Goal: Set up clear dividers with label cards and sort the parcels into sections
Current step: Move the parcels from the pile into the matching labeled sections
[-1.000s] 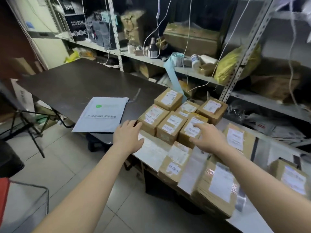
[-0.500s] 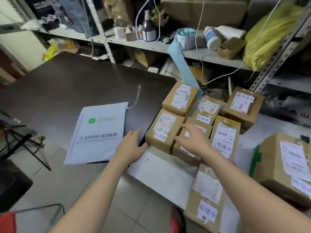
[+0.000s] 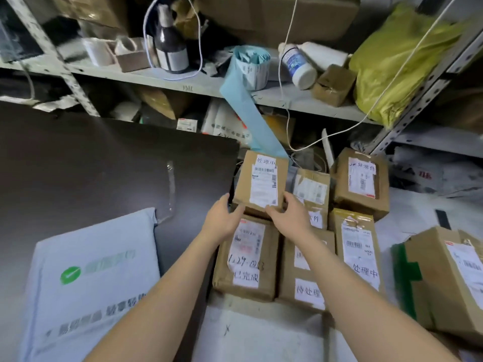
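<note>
A box (image 3: pixel 258 178) marked 处理中 is gripped at its near edge by left hand (image 3: pixel 224 220) and right hand (image 3: pixel 290 218). Leftward of them, open room is offered by the dark table (image 3: pixel 91 165).

1. Cannot see the near corners of the gripped parcel (image 3: pixel 261 178), covered by the left hand (image 3: pixel 222 222) and right hand (image 3: pixel 290 218).
2. Cannot read the labels on the box (image 3: pixel 286 278) under the right forearm in full.
3. Cannot make out the blurred lower print on the grey mailer bag (image 3: pixel 91 257), cropped at the left and bottom edges.
4. Cannot see the whole large carton (image 3: pixel 433 270), cropped at the right edge.
5. Cannot read the fine barcode print on any label: too small.
6. Cannot tell what fills the yellow bag (image 3: pixel 392 61).
</note>
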The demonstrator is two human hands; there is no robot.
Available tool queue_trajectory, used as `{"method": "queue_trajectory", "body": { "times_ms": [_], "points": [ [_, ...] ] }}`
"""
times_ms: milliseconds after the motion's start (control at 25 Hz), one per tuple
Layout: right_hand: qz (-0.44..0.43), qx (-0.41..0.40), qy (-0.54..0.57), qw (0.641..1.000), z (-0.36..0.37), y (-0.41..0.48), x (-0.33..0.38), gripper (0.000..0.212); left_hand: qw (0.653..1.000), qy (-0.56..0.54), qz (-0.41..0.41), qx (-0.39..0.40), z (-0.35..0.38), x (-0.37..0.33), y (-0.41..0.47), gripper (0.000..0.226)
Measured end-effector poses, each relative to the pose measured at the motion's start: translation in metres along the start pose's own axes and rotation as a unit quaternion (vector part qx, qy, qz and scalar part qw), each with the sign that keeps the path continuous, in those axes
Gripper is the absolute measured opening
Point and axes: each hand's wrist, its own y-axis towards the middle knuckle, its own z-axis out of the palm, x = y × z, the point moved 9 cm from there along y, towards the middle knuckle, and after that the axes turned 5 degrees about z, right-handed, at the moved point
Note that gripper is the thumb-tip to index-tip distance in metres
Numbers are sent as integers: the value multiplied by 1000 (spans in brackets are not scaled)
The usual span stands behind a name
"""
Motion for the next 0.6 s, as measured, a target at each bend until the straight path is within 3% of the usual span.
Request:
{"method": "queue_trajectory", "body": {
  "times_ms": [120, 240, 400, 600],
  "points": [
    [33, -13, 29, 999, 12, 18, -6, 45, 997, -60, 17, 39, 16, -1, 36, 47],
    [50, -32, 68, 996, 12, 11, 1, 45, 994, -83, 68, 22, 13, -11, 37, 22],
    [14, -66, 135, 989, -21, -21, 40, 48, 976, -114, 180, -53, -32, -67, 6, 30],
    [-37, -116, 176, 977, -103, -94, 68, 44, 963, -117, 239, -51, -49, -135, -58, 43]
  ]
}}
